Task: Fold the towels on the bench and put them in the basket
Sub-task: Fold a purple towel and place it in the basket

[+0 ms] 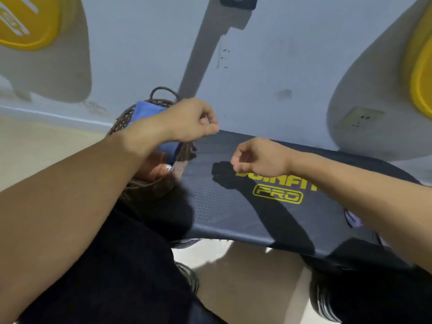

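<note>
A dark woven basket with a loop handle stands at the left end of the black bench. A blue towel lies inside it, and an orange-brown one shows below my forearm. My left hand hovers over the basket's right rim, fingers loosely curled, holding nothing. Over the bench's yellow logo floats my right hand, also loosely curled and empty. I see no towel on the bench top.
A grey wall rises just behind the bench. Grey and yellow machine housings stand at far left and far right. My dark-clothed legs and shoes are on the pale floor in front of the bench.
</note>
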A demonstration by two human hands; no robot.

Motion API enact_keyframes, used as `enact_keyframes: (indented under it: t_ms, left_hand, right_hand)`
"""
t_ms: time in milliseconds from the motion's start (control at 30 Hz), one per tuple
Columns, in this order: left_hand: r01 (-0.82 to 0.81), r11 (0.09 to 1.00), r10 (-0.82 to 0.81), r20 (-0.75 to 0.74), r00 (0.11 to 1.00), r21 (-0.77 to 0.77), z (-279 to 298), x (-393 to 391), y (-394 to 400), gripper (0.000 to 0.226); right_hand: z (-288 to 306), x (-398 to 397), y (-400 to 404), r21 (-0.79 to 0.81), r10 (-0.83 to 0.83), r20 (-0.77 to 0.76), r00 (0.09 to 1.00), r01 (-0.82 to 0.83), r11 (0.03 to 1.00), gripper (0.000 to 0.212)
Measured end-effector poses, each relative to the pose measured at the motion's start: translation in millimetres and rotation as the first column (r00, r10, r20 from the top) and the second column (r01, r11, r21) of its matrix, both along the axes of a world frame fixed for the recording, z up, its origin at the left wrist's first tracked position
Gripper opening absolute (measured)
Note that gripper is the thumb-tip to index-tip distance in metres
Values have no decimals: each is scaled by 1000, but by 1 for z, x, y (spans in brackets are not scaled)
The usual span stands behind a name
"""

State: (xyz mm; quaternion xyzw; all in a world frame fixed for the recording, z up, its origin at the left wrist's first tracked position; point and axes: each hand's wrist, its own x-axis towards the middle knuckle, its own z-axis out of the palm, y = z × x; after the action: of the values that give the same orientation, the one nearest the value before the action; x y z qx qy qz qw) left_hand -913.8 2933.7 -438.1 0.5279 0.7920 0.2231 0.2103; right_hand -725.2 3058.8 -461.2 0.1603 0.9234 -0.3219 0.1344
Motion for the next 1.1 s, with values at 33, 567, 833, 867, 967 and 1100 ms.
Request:
enact_keyframes:
  t_ms: [33,567,833,867,967,1100]
  left_hand:
    - [50,999,-50,8,999,8,-2,22,17,10]
    - [447,886,-407,260,876,-121,-118,368,213,59]
    - [205,954,-30,612,790,-219,-153,402,248,71]
    - [189,951,2,617,787,-244,-153,397,248,58]
    - [162,945,8,518,855,-283,-146,366,237,20]
    - [65,969,51,447,893,-240,-119,296,209,34]
  right_hand:
    - [4,26,19,4,-27,60,998,27,1000,6]
    - [-66,367,187,135,-845,218,489,842,522,31]
    - [-102,337,164,350,-758,258,598,674,651,40]
    - [-100,328,164,340,-762,251,597,682,647,31]
    - [-98,304,160,-48,-832,294,471,876,480,15]
    - [-83,248,131,-461,-819,267,508,813,354,32]
